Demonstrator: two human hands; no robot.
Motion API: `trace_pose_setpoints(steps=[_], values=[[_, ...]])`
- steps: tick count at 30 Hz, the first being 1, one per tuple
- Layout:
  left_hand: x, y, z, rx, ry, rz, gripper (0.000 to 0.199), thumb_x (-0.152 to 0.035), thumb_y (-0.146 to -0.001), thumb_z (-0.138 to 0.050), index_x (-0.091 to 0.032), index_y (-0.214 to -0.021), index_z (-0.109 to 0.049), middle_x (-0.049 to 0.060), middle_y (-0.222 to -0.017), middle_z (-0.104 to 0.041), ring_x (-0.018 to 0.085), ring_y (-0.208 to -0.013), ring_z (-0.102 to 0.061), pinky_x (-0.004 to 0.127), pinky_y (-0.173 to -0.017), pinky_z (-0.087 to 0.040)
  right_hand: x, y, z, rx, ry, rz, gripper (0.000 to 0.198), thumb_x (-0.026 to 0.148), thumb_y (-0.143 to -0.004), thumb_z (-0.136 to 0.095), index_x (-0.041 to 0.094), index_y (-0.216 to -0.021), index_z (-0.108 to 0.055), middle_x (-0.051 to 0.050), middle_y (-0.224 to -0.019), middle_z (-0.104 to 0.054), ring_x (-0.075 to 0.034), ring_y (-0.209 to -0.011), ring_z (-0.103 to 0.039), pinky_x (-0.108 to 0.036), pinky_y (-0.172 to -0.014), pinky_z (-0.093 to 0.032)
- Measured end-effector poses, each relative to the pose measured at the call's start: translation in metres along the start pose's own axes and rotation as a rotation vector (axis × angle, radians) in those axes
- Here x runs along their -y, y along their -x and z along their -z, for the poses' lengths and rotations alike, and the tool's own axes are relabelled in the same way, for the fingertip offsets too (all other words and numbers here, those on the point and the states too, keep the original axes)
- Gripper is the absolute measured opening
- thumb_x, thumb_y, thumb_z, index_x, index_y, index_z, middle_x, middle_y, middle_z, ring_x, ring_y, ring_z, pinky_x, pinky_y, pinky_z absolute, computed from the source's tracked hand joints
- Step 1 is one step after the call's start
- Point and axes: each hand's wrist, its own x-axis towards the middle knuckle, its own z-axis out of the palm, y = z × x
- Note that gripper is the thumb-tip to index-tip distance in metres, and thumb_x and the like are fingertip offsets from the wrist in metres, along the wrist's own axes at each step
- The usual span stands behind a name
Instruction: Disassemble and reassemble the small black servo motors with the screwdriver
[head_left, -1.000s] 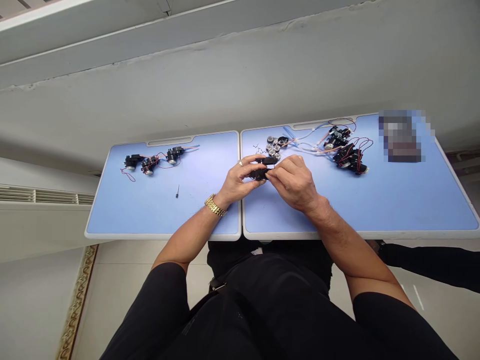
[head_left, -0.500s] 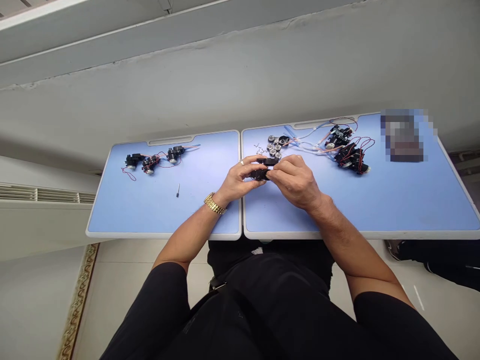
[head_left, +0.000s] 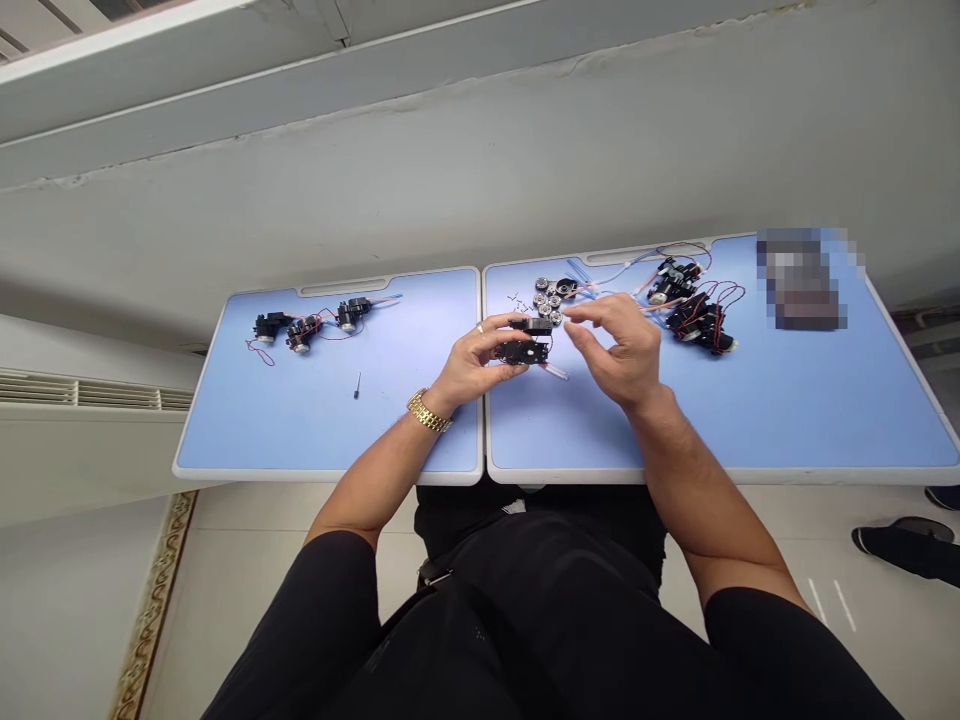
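My left hand (head_left: 478,362) grips a black plastic mechanical assembly (head_left: 525,352) by its left side. A short clear tube with a reddish lead (head_left: 555,371) sticks out of its lower right corner. Just to the right, apart from the assembly, my right hand (head_left: 619,345) hovers with thumb and forefinger spread and nothing visible between them. Behind the assembly lie several round metal-and-black parts (head_left: 553,300) and scattered small screws (head_left: 519,301).
Black assemblies with red wires and blue tubes lie at the right (head_left: 701,318) and left (head_left: 302,333). A small screwdriver (head_left: 357,386) rests on the left blue table (head_left: 262,420). A blurred dark object (head_left: 806,285) is at far right. A person's shoe (head_left: 900,535) shows on the floor.
My right hand has let go of the assembly and drawn back to the right, its fingers parting. My left hand still holds the assembly in nearly the same place.
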Motion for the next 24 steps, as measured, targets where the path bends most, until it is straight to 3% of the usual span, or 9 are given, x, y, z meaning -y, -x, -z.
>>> trace_pose_setpoints(steps=[6,12,17,21,24], values=[[-0.001,-0.001,0.001,0.039,0.010,-0.037,0.038,-0.035,-0.094,-0.092,-0.032,-0.131,-0.083,0.010,-0.152,-0.071,0.029,-0.139,-0.071,0.048,-0.109,-0.070,-0.008,0.005,-0.004,0.178,-0.068,0.067,0.026,0.031,-0.105,-0.076,0.026,-0.130,-0.080,-0.009,-0.113,-0.086,-0.027,-0.101,-0.076,-0.045,-0.088,-0.062],[0.000,-0.001,-0.002,0.081,0.063,-0.035,0.041,-0.034,-0.091,-0.095,-0.032,-0.131,-0.085,0.011,-0.153,-0.071,0.028,-0.133,-0.075,0.045,-0.109,-0.068,-0.010,0.006,-0.005,0.226,-0.065,0.098,0.021,0.031,-0.108,-0.072,0.028,-0.126,-0.081,-0.006,-0.107,-0.087,-0.024,-0.092,-0.077,-0.043,-0.086,-0.062],[-0.001,-0.001,0.000,0.021,0.169,0.067,0.043,-0.032,-0.085,-0.099,-0.032,-0.126,-0.087,0.010,-0.146,-0.076,0.028,-0.140,-0.071,0.045,-0.117,-0.064,-0.004,0.006,-0.004,0.190,-0.142,-0.081,0.020,0.031,-0.105,-0.075,0.028,-0.123,-0.082,-0.002,-0.102,-0.085,-0.021,-0.085,-0.076,-0.036,-0.076,-0.062],[-0.005,-0.002,0.001,0.001,0.274,0.147,0.043,-0.034,-0.080,-0.102,-0.029,-0.121,-0.089,0.010,-0.134,-0.079,0.025,-0.123,-0.076,0.042,-0.107,-0.067,-0.005,0.007,-0.004,0.238,-0.217,-0.181,0.025,0.036,-0.104,-0.076,0.030,-0.127,-0.083,0.000,-0.095,-0.084,-0.018,-0.079,-0.074,-0.034,-0.074,-0.062],[-0.009,-0.003,0.001,-0.026,0.331,0.210,0.044,-0.035,-0.081,-0.102,-0.026,-0.121,-0.088,0.010,-0.133,-0.079,0.023,-0.116,-0.077,0.040,-0.102,-0.068,-0.009,0.008,-0.004,0.290,-0.227,-0.145,0.040,0.037,-0.102,-0.077,0.032,-0.142,-0.077,-0.002,-0.113,-0.086,-0.021,-0.091,-0.078,-0.036,-0.077,-0.064]])
